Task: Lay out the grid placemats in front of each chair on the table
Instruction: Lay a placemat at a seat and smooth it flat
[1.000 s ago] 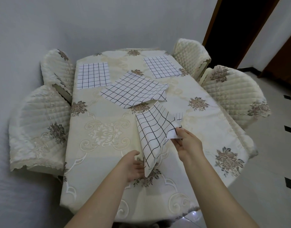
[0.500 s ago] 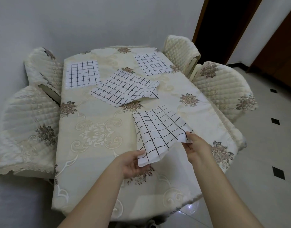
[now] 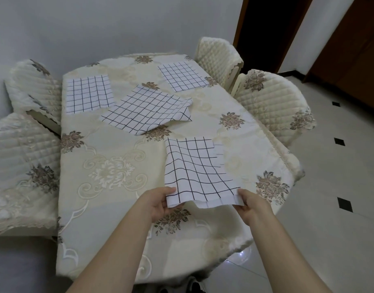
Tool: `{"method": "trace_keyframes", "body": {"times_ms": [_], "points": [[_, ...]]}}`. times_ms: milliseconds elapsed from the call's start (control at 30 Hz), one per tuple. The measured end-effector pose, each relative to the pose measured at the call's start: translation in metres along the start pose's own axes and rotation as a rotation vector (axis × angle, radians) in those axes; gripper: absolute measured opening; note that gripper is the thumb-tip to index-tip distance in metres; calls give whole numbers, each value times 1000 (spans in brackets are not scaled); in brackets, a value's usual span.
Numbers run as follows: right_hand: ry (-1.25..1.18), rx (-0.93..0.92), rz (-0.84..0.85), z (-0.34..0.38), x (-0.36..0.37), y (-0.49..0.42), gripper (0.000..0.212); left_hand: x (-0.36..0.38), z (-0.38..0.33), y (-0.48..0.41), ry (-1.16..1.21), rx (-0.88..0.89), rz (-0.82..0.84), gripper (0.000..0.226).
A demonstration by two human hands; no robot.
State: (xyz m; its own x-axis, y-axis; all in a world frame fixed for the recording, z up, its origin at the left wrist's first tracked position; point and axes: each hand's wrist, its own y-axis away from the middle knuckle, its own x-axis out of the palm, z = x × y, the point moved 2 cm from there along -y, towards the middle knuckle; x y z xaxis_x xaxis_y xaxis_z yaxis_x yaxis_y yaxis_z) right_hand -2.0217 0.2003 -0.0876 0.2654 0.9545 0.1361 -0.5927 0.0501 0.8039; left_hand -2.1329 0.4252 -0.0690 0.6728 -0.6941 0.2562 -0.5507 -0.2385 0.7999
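Observation:
I hold a white placemat with a black grid [image 3: 194, 168] stretched out over the near right part of the table [image 3: 110, 170]. My left hand [image 3: 158, 203] pinches its near left corner and my right hand [image 3: 252, 205] pinches its near right corner; a second layer shows under its edges. One grid placemat [image 3: 87, 93] lies flat at the far left, another [image 3: 182, 78] at the far right. A loose pile of grid placemats [image 3: 146, 111] sits askew in the middle.
The table wears a cream floral cloth. Two quilted chairs stand on the left [image 3: 23, 157], [image 3: 35, 87] and two on the right [image 3: 275, 104], [image 3: 219, 58]. A wall is behind; tiled floor [image 3: 338, 187] and dark doorways lie to the right.
The placemat I hold has gone from hanging bunched and tilted to spread out flat. My hands have moved apart to its near corners, and my view has shifted right.

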Motion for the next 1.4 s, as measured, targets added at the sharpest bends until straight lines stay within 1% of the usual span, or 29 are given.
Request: {"method": "trace_keyframes", "body": {"times_ms": [100,200,233,333,400,500,600,633,733,800,867,1000,1133,1200,1300,1400], "points": [[28,30,-5,-4,-7,-1,34,-4,4,-7,-31,17,-31,22],[42,55,12,-8,-10,1,36,-9,10,-14,-56,17,-43,20],[50,71,20,-9,-11,2,32,-11,12,-16,-72,13,-46,20],[107,127,67,-15,-12,6,5,-17,20,-19,-127,-5,-56,19],[145,120,60,-19,-14,5,12,-20,26,-21,-137,-18,-64,16],[222,44,-16,-28,-18,-2,23,-25,36,-21,-126,-40,-80,8],[278,-26,-74,-34,-21,-9,31,-31,45,-22,-110,-57,-117,6],[301,-38,-89,-35,-22,-12,31,-32,46,-21,-108,-62,-128,6],[348,-106,-139,-39,-27,-26,15,-34,49,-20,-104,-68,-151,5],[396,-146,-141,-41,-32,-36,14,-36,49,-19,-103,-63,-161,6],[387,-134,-132,-39,-31,-26,11,-37,48,-19,-101,-54,-167,7],[311,-45,-104,-37,-28,-2,4,-39,50,-19,-83,-52,-175,9],[293,-6,-78,-43,-32,-3,10,-38,53,-20,-73,-62,-163,9],[317,-16,-68,-45,-32,-3,16,-38,54,-19,-85,-65,-159,9],[413,-78,-90,-45,-33,-8,32,-38,54,-19,-93,-74,-156,9],[477,-145,-107,-45,-34,-14,30,-39,53,-19,-100,-75,-155,8]]}}
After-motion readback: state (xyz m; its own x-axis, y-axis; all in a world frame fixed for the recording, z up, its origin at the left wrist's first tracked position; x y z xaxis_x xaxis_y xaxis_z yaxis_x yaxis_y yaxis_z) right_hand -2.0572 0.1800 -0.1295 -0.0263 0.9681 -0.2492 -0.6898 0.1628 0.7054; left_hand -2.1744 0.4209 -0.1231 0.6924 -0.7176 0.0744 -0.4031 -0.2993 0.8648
